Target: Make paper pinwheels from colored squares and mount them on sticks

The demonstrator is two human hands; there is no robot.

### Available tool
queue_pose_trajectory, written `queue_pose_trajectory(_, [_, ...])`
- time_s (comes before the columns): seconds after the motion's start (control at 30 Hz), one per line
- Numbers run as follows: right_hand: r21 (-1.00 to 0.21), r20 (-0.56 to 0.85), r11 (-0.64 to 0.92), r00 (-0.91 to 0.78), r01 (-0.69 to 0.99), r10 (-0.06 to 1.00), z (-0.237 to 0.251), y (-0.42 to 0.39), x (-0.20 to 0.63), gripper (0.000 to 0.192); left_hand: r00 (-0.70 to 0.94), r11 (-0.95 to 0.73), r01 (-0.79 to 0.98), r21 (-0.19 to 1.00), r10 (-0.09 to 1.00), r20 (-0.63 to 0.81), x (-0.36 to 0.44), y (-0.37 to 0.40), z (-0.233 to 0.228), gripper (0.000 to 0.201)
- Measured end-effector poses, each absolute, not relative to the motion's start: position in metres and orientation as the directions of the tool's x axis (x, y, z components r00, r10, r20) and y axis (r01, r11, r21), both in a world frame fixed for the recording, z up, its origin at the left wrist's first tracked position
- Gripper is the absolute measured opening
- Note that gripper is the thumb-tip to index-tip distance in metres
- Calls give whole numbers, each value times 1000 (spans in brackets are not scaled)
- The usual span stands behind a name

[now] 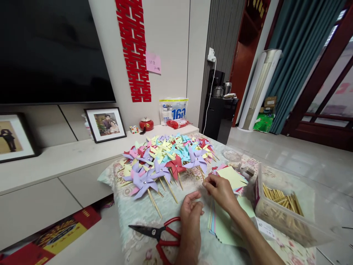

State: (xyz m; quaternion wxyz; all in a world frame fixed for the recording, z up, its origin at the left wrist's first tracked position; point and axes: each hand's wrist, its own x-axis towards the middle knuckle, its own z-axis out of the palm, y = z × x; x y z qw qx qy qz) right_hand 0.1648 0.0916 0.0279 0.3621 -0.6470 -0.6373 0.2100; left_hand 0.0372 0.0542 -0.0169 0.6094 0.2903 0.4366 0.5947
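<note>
My right hand pinches the wooden stick of a lavender paper pinwheel, whose blades rest over the near edge of the pinwheel heap. My left hand is beside it, palm turned up, fingers loosely curled and apart, holding nothing. Several finished pinwheels in purple, yellow, turquoise, pink and red lie heaped beyond both hands, among them a red pinwheel and a lavender pinwheel at the near left. Red-handled scissors with dark pointed blades lie left of my left wrist, their handles partly hidden by it.
Coloured paper squares and a pale green paper stack lie near my right arm. A clear plastic bin of wooden sticks stands at the right. Behind the flowered tablecloth, a white cabinet carries framed photos.
</note>
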Motion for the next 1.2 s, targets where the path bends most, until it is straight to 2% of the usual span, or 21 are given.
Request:
queue_pose_trajectory(0.3, [-581, -1, -85, 103, 809, 995, 17, 155, 155, 14, -71, 144, -311, 940, 982, -174, 42, 56, -28, 25])
queue_pose_trajectory(0.43, [-545, -96, -121, 82, 829, 992, 9, 164, 152, 28, -65, 185, -316, 931, 974, -216, 45, 58, -31, 24])
queue_pose_trajectory(0.6, [-520, -156, -133, 60, 844, 986, 3, 169, 151, 31, -51, 226, -321, 920, 966, -255, 46, 59, -26, 23])
queue_pose_trajectory(0.87, [-464, -168, -129, 56, 876, 984, 4, 176, 148, 32, -37, 217, -310, 926, 970, -239, 46, 59, -29, 24])
queue_pose_trajectory(1.03, [-429, -129, -92, 40, 898, 991, 9, 172, 151, 31, -39, 212, -258, 943, 973, -229, 47, 61, -34, 23])
queue_pose_trajectory(1.2, [-402, 11, -47, 56, 914, 998, 32, 148, 152, 11, -53, 179, -201, 963, 980, -193, 49, 65, -49, 24])
